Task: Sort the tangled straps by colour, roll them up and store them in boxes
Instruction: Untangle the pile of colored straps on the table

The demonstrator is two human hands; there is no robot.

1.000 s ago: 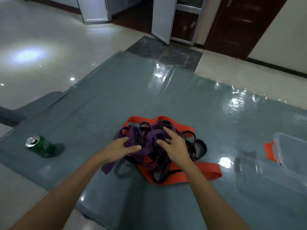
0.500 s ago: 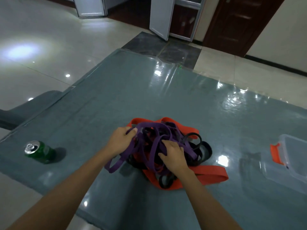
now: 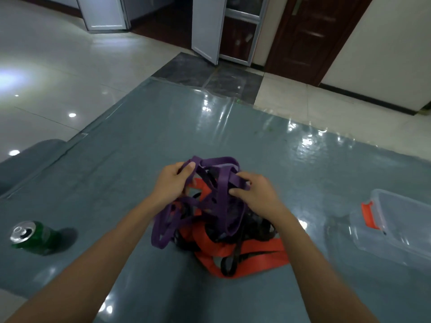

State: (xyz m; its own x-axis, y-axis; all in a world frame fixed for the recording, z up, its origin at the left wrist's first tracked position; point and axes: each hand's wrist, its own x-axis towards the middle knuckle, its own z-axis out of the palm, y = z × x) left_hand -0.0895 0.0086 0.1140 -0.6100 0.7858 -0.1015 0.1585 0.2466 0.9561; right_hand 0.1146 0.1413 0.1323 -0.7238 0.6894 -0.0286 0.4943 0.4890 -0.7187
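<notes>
A tangle of straps lies in the middle of the grey-green mat [image 3: 140, 141]. Purple straps [image 3: 219, 183] are lifted above the pile, while wide orange straps [image 3: 256, 255] and thin black straps [image 3: 231, 264] stay on the mat below. My left hand [image 3: 172, 183] grips a purple loop at the tangle's upper left. My right hand [image 3: 254, 194] pinches purple straps on the upper right side. A clear plastic box [image 3: 396, 229] with an orange latch [image 3: 369, 214] stands at the right edge.
A green drinks can [image 3: 32, 235] stands on the mat at the left. Glossy pale floor tiles [image 3: 58, 78] surround the mat. White door panels [image 3: 207, 26] and a dark wooden door [image 3: 312, 36] stand at the back.
Both hands have gone from resting on the pile to gripping purple straps and raising them. The purple loops now hang above the orange and black straps.
</notes>
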